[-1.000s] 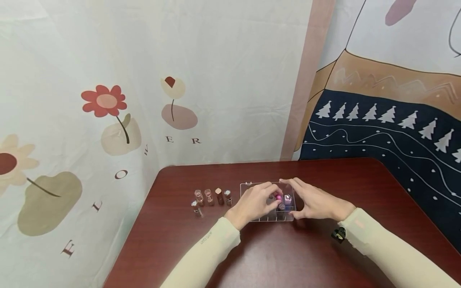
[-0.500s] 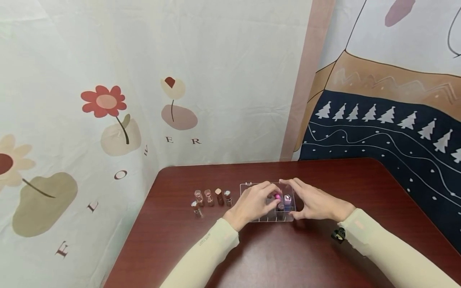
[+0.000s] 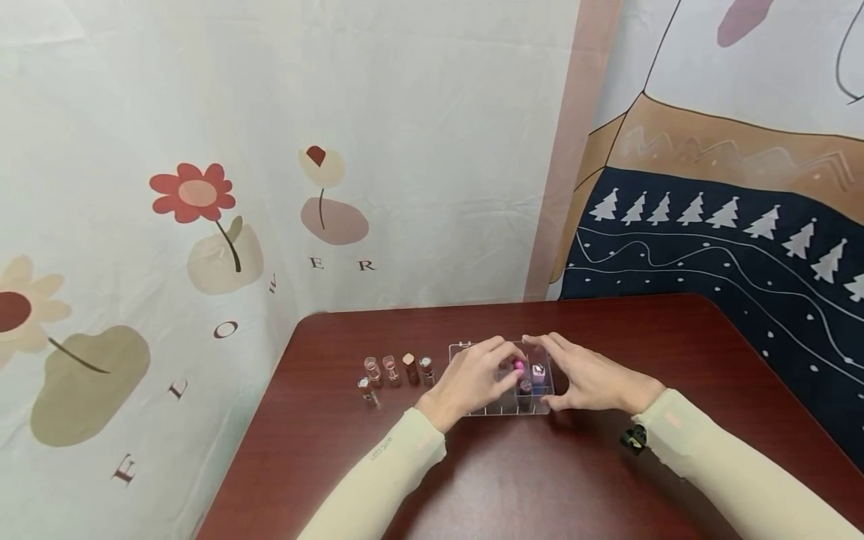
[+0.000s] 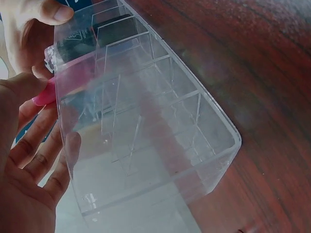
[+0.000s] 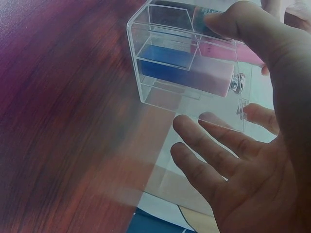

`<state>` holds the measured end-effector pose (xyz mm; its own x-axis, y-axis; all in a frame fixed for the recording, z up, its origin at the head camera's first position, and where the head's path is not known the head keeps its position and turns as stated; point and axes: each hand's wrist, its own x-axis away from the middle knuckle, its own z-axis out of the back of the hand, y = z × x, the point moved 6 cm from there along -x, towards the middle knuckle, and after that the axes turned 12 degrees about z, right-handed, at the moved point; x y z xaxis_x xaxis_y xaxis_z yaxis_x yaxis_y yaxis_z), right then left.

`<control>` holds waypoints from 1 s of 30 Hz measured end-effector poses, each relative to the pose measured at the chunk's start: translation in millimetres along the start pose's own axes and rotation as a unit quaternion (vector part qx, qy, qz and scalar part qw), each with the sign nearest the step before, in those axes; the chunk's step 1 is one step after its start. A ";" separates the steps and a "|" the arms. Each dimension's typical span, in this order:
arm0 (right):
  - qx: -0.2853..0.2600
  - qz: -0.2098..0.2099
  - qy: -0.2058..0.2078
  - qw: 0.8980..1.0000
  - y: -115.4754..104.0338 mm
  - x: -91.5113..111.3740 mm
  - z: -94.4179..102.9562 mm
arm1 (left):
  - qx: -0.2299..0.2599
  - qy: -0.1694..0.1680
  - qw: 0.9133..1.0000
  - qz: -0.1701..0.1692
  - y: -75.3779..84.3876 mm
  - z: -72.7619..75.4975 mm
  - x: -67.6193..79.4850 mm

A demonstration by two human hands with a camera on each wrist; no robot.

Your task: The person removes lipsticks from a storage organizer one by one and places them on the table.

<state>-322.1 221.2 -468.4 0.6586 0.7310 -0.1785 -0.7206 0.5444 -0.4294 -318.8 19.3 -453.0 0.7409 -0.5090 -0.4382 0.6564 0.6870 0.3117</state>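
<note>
A clear plastic organizer box with divided compartments stands on the table. My left hand reaches over it, thumb and fingers pinching the top of a pink lipstick tube, whose lower part is inside the box in the left wrist view. My right hand holds the box's right end, thumb at the near side and fingers at the far side. In the right wrist view, a blue and pale pink lipstick with a shiny knob is in one compartment. A dark tube occupies the compartment nearer the thumb.
Left of the box, several lipsticks stand on the table: a dark brown one, a silver-topped one, clear-capped ones and one set nearer me. The reddish-brown table meets a printed cloth backdrop.
My left hand has shifted slightly left with the pink lipstick, and the dark tube beside it shows more plainly. My right hand stays at the box's end.
</note>
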 end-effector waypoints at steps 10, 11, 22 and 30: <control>0.010 0.009 0.008 1.000 -0.9 1.0 -0.6 | -0.004 0.006 1.000 -0.006 1.5 4.3 1.2; 0.010 0.011 0.009 1.000 -0.7 1.1 -0.6 | -0.006 0.007 1.000 -0.006 1.9 5.0 1.4; 0.010 0.009 0.012 1.000 0.5 0.4 -1.1 | -0.011 0.028 0.999 -0.018 5.8 15.0 1.3; 0.000 -0.004 0.002 1.000 0.5 -0.1 -1.6 | 0.006 0.038 0.999 -0.020 4.4 26.5 2.0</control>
<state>-322.2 220.7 -470.1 0.6653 0.7249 -0.1787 -0.7153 0.5503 -0.4308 -310.6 7.6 -430.1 0.7016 -0.4951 -0.5125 0.6872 0.6603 0.3029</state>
